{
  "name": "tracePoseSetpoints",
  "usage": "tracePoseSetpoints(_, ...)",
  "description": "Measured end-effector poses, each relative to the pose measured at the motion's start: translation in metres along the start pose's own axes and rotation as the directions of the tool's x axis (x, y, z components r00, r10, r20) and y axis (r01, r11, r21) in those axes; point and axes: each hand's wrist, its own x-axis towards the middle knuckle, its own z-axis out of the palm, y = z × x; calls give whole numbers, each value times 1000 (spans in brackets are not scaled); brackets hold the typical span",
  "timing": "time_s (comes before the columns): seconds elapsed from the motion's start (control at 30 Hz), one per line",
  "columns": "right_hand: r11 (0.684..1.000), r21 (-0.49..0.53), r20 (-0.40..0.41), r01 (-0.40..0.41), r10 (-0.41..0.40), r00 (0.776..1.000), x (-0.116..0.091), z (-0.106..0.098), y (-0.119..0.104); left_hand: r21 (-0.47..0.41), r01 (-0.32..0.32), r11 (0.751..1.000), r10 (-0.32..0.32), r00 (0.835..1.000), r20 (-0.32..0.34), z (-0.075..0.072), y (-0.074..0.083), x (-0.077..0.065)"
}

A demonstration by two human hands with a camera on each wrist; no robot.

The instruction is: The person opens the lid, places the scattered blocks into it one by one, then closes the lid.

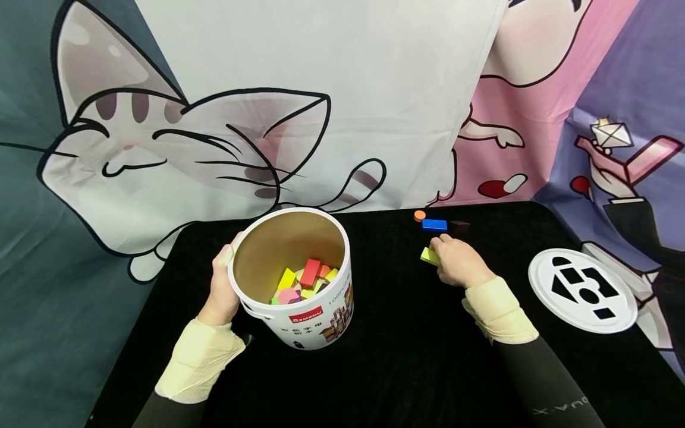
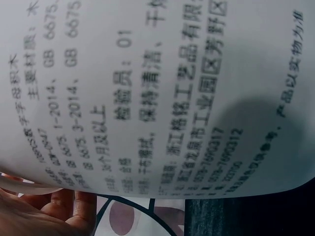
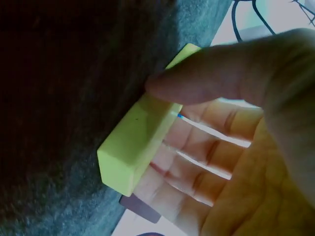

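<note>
My left hand (image 1: 221,291) grips a white bucket (image 1: 321,315) at its left side, near the rim. The bucket is tilted so its mouth faces the head camera, and several coloured wooden blocks (image 1: 310,273) lie inside. In the left wrist view, printed text covers the bucket wall (image 2: 147,98), and curled fingers (image 2: 83,209) show under its edge. Over the black table my right hand (image 1: 459,261) pinches a yellow-green rectangular block (image 3: 133,137) between thumb and fingers. Just beyond it sit a blue block (image 1: 434,225), an orange round block (image 1: 420,216) and a dark brown block (image 1: 459,227).
A white lid (image 1: 583,324) with shaped holes lies at the right of the black table (image 1: 407,368). Cloth with cartoon drawings (image 1: 385,89) hangs right behind the table's back edge and down its sides.
</note>
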Motion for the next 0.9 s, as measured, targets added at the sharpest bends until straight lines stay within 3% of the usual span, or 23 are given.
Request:
tracePoseSetpoints(0.17,1000,0,33,-21,21,999,2,4,0,6,-2,1000,2,1000,8,-1,0,-1)
tracePoseSetpoints(0.53,1000,-6,7,-25,25,1000,4,7,1,0,9,1000,-9,1000,-7,-2,-2,1)
tracePoseSetpoints(0.9,999,8,18,-33,32,999,5,11,4,-2,-33,999,33,999,7,-2,-1,1)
